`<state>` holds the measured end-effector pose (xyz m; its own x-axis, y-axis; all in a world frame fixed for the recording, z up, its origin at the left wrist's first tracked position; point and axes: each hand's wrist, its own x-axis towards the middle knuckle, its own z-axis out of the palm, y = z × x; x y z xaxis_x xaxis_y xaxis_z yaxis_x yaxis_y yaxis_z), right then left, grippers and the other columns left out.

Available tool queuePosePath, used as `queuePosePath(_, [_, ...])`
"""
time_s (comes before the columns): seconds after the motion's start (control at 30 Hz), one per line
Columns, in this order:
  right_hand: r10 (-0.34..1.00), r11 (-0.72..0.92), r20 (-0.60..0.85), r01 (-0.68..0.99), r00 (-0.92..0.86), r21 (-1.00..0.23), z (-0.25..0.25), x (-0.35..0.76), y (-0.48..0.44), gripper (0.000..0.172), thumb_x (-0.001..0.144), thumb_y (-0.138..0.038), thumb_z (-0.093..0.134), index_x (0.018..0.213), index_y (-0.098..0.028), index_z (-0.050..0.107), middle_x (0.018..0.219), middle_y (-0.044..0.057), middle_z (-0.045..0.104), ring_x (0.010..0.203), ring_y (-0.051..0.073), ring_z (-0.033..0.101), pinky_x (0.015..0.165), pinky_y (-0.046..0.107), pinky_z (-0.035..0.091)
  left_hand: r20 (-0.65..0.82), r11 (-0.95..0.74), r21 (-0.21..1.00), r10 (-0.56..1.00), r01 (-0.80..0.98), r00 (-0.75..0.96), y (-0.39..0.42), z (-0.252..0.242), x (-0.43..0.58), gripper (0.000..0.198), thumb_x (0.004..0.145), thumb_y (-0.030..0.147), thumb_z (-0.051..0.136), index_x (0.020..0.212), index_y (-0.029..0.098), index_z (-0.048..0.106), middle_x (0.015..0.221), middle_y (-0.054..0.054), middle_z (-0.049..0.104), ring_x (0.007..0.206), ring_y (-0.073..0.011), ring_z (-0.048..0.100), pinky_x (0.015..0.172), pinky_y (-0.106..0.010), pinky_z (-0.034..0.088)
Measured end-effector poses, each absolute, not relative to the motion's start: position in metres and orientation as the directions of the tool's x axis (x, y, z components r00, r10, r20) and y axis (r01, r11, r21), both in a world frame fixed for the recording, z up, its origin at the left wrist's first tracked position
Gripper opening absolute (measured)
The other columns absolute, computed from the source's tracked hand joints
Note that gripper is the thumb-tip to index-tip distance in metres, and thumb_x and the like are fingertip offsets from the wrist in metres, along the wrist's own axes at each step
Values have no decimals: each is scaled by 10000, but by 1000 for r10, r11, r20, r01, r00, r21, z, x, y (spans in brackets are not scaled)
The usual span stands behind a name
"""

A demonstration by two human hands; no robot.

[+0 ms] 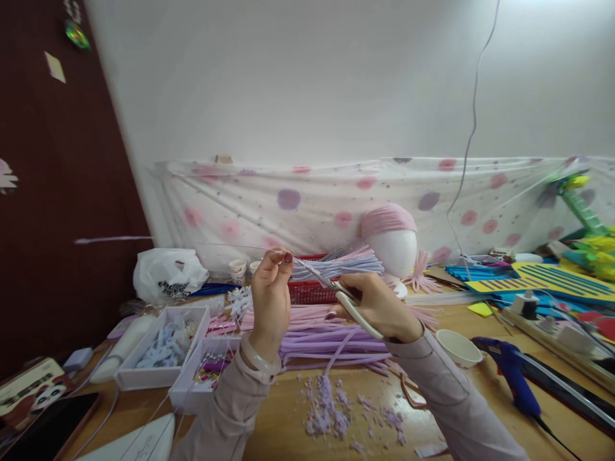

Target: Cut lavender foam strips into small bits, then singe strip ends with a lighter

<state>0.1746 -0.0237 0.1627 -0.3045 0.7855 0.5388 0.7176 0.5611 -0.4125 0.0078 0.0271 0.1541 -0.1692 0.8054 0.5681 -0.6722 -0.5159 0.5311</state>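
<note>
My left hand point(271, 298) is raised over the table, thumb and fingertips pinching a thin pipe cleaner. Its bare wire runs out to the left and ends in a pale fuzzy tip point(115, 239). To the right of the pinch, my right hand point(377, 304) grips scissors point(356, 315) with cream handles. The blades reach the pipe cleaner just beside my left fingertips; whether they are fully closed on it is too small to tell. Below my hands lies a scatter of lilac fuzz clippings point(327, 410). Bundled purple pipe cleaners point(331, 349) lie behind it.
A red basket point(312, 293) of pipe cleaners stands behind my hands, near a white foam head point(394, 253) with a pink wrap. White trays point(127, 378) are at left. A bowl point(459, 349), a blue glue gun point(512, 371) and a power strip point(552, 330) are at right.
</note>
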Motion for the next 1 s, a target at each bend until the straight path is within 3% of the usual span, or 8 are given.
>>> queuePosePath(0.33, [785, 543, 548, 746, -289, -385, 160, 177, -21, 476, 692, -568, 628, 565, -173, 395, 534, -65, 307, 539, 71, 230, 482, 228, 174, 569, -504, 515, 806, -694, -163, 27, 154, 8, 181, 639, 274, 757, 713, 182, 619, 771, 33, 572, 763, -80, 506, 794, -213, 378])
queuePosePath(0.63, [695, 498, 668, 848, -266, -180, 163, 172, -22, 457, 690, -512, 636, 584, -202, 316, 529, -56, 363, 513, 78, 288, 508, 240, 179, 567, -483, 513, 812, -710, -143, 24, 154, 10, 181, 639, 271, 759, 706, 174, 621, 771, 29, 586, 746, -78, 508, 781, -213, 384])
queuePosePath(1.0, [725, 555, 624, 783, -290, -281, 161, 172, -20, 479, 703, -550, 623, 571, -189, 337, 524, -71, 304, 529, 71, 227, 491, 231, 171, 572, -510, 530, 805, -678, -158, 20, 153, 12, 193, 639, 283, 752, 709, 178, 606, 769, 28, 554, 722, -81, 483, 751, -215, 386])
